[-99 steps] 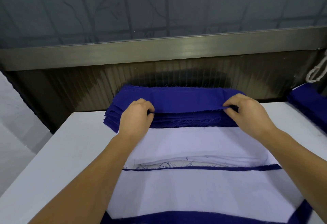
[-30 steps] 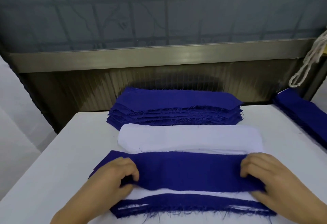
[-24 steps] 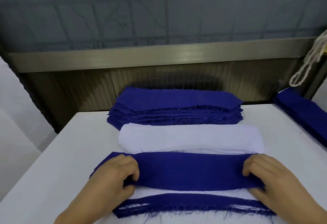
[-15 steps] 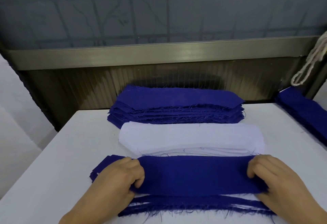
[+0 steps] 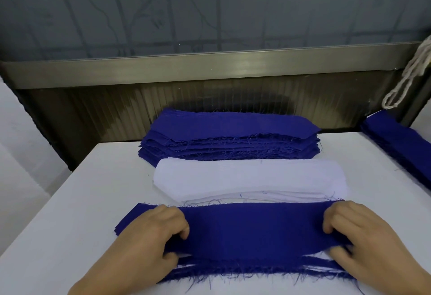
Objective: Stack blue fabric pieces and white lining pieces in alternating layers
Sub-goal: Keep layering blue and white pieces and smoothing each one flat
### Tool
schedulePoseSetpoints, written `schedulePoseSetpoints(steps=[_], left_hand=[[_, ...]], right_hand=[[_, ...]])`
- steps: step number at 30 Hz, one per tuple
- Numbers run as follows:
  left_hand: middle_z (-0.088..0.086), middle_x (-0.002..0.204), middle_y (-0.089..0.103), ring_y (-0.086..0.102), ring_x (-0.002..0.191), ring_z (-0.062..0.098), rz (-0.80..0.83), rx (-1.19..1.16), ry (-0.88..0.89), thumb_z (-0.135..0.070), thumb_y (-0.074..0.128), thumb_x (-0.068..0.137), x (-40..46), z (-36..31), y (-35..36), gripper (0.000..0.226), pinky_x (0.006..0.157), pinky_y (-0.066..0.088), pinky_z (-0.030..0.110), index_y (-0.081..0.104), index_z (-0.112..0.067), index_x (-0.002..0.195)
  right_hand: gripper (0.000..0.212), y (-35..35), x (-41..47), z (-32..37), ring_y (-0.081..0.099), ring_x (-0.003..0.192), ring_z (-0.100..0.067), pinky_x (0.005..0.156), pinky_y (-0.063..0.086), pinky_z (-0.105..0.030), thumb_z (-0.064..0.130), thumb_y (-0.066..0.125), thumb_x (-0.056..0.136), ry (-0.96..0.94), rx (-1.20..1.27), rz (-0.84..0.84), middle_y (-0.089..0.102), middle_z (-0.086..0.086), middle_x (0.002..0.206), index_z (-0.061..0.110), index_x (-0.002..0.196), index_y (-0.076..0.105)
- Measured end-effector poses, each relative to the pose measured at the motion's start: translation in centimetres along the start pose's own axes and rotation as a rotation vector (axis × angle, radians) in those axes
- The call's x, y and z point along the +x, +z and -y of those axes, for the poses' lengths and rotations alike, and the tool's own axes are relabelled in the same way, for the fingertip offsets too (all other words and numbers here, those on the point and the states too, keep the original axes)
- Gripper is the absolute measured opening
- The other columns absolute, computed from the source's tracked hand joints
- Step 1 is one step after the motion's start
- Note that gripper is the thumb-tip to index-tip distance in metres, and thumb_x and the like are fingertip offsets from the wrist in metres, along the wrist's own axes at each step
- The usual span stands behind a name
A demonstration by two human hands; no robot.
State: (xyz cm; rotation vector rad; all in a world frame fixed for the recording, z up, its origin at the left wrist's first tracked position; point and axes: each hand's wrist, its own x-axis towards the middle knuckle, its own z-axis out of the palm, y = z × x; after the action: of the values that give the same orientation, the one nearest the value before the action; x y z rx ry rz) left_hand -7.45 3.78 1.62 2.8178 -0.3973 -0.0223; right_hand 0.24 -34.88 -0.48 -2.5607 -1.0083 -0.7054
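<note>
- The left hand (image 5: 149, 236) and right hand (image 5: 363, 236) each pinch one end of a long royal-blue fabric strip (image 5: 254, 229), fingers curled over it.
- The strip lies on the near alternating stack (image 5: 256, 269).
- Behind sit white lining pieces (image 5: 249, 175), then a blue fabric pile (image 5: 231, 138), on the white worktop (image 5: 77, 201).

We count two hands, left (image 5: 142, 245) and right (image 5: 370, 243); one blue piece (image 5: 251, 229) held between them; three blue stacks: far pile (image 5: 228, 138), layered stack (image 5: 256, 271) nearest us, right-edge pile (image 5: 401, 145); one white lining pile (image 5: 249, 178); one cord (image 5: 405, 80); one desk (image 5: 77, 201).
</note>
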Motion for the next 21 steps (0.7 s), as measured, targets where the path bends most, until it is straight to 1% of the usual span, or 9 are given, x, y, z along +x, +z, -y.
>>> schedulePoseSetpoints(steps=[2,5,6,8,11,13,15,18,21], left_hand=[[-0.032,0.104,0.046,0.041,0.102,-0.006,0.003,0.001,0.023,-0.023,0.055,0.066,0.05,0.07,0.06,0.028,0.089,0.037,0.014,0.046,-0.043,0.085],[-0.039,0.116,0.038,0.032,0.114,-0.014,0.0,-0.012,0.017,-0.023,0.056,0.07,0.05,0.35,0.27,0.027,0.093,0.03,0.006,0.046,-0.044,0.082],[-0.04,0.117,0.037,0.031,0.114,-0.016,-0.003,-0.014,0.001,-0.023,0.055,0.07,0.02,0.47,0.34,0.025,0.091,0.031,0.005,0.046,-0.044,0.08],[-0.039,0.116,0.038,0.035,0.11,-0.014,-0.015,-0.014,-0.02,-0.021,0.053,0.069,0.04,0.64,0.43,0.022,0.087,0.034,0.008,0.045,-0.04,0.073],[-0.03,0.104,0.046,0.044,0.099,-0.005,-0.055,-0.01,-0.031,-0.011,0.053,0.067,0.09,0.64,0.42,0.024,0.08,0.039,0.015,0.042,-0.033,0.065],[-0.025,0.095,0.05,0.046,0.091,-0.001,-0.1,-0.013,-0.018,-0.007,0.053,0.065,0.09,0.62,0.42,0.028,0.076,0.04,0.018,0.041,-0.031,0.062],[-0.022,0.09,0.051,0.046,0.087,0.001,-0.118,-0.016,-0.012,-0.006,0.054,0.064,0.1,0.63,0.39,0.029,0.073,0.04,0.018,0.041,-0.031,0.061],[-0.021,0.092,0.051,0.046,0.09,0.001,-0.098,-0.03,-0.029,-0.008,0.054,0.065,0.11,0.83,0.48,0.026,0.073,0.041,0.02,0.043,-0.031,0.062],[-0.025,0.103,0.047,0.046,0.098,0.001,-0.041,-0.053,-0.05,-0.023,0.056,0.065,-0.12,0.91,0.33,0.01,0.077,0.042,0.018,0.05,-0.031,0.067]], right_hand=[[0.012,-0.13,-0.06,0.12,0.052,0.074,-0.015,0.07,0.039,-0.023,0.022,0.05,0.062,-0.014,-0.006,0.017,0.058,0.008,0.08,0.015,0.067,0.059],[0.01,-0.28,-0.15,0.1,0.054,0.073,-0.015,0.07,0.039,-0.022,0.022,0.052,0.064,-0.025,0.007,0.044,0.058,0.009,0.08,0.016,0.068,0.059],[0.009,-0.3,-0.16,0.1,0.054,0.073,-0.014,0.069,0.039,-0.022,0.021,0.052,0.065,-0.025,0.014,0.046,0.058,0.01,0.08,0.017,0.068,0.059],[0.009,-0.29,-0.17,0.09,0.052,0.072,-0.013,0.068,0.039,-0.021,0.021,0.051,0.066,-0.023,0.023,0.038,0.058,0.01,0.079,0.016,0.068,0.059],[0.012,-0.4,-0.17,0.12,0.05,0.072,-0.012,0.067,0.039,-0.02,0.02,0.049,0.067,-0.025,0.029,0.009,0.058,0.009,0.078,0.015,0.067,0.06],[0.012,-0.48,-0.2,0.23,0.051,0.071,-0.012,0.067,0.04,-0.021,0.019,0.05,0.068,-0.036,0.028,0.003,0.058,0.009,0.078,0.015,0.067,0.061],[0.011,-0.52,-0.25,0.27,0.052,0.069,-0.014,0.065,0.04,-0.022,0.019,0.05,0.068,-0.037,0.037,0.013,0.058,0.009,0.078,0.015,0.067,0.061],[0.011,-0.66,-0.26,0.35,0.053,0.065,-0.015,0.061,0.041,-0.024,0.018,0.05,0.069,-0.042,0.046,0.052,0.056,0.01,0.078,0.017,0.068,0.06],[0.007,-0.81,-0.32,0.36,0.052,0.065,-0.014,0.059,0.043,-0.027,0.019,0.053,0.071,-0.048,0.065,0.095,0.055,0.011,0.079,0.019,0.07,0.06]])
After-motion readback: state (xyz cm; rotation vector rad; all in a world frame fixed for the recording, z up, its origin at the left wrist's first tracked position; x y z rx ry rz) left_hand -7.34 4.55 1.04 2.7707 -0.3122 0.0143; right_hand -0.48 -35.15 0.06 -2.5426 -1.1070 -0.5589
